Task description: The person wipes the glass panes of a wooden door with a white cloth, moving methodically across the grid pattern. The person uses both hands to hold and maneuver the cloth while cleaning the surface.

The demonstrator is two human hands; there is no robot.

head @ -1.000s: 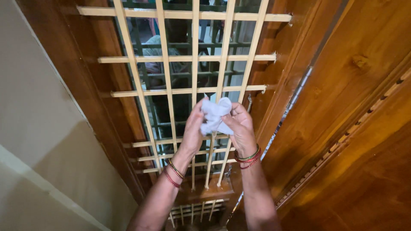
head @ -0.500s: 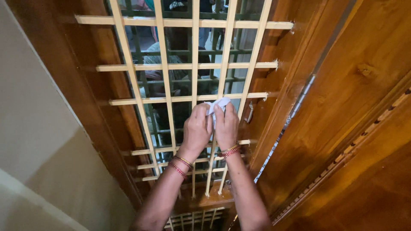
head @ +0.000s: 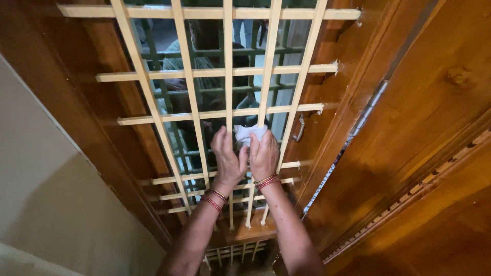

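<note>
Two hands: left (head: pixel 227 158) and right (head: pixel 264 156) pinching crumpled white cloth (head: pixel 248 133) against cream window grille (head: pixel 194 110).

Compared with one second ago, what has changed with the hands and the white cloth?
Both hands, the left hand and the right hand, closed together and pressed the white cloth against a vertical bar of the cream window grille; less cloth shows now. Both hands still hold it. The wooden frame is unchanged.

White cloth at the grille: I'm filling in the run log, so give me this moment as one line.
left hand: on white cloth | right hand: on white cloth | cloth: against cream window grille | wooden door: right
</note>
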